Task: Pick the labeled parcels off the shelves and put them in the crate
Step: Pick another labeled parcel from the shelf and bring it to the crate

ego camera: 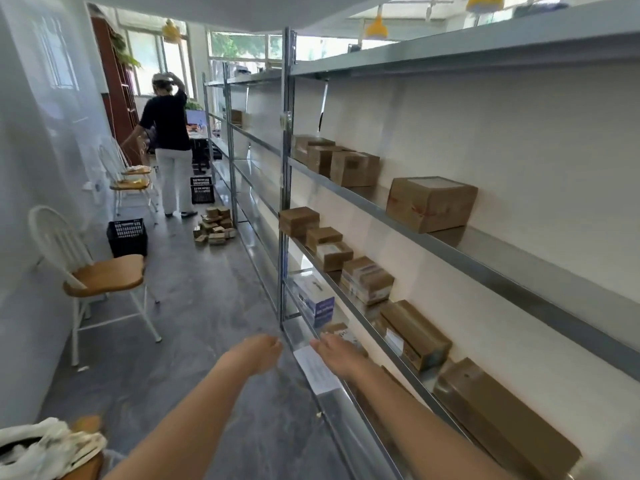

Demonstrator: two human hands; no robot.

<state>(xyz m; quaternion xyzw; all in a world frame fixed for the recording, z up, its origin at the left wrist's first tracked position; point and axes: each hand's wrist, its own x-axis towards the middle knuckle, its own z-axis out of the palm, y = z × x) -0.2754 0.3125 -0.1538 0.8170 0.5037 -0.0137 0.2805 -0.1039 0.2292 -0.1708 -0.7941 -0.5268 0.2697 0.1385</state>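
While parcels [431, 204] line the shelves [485, 268], the crate [127, 237] stands apart.

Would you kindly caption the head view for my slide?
Both bare hands, left hand and right hand, reach toward a low shelf of cardboard parcels.

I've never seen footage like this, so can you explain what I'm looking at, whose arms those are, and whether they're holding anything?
There is no machine here. A person wears one camera on the head, looking forward and down, so the two bare arms reaching out are their own. The left hand hangs over the floor, seemingly with nothing in its grip. The right hand reaches toward a white paper label at the edge of a low shelf; whether it grips anything is unclear. Brown cardboard parcels sit on the metal shelves. A black crate stands on the floor by a chair. Another person stands farther down the aisle.
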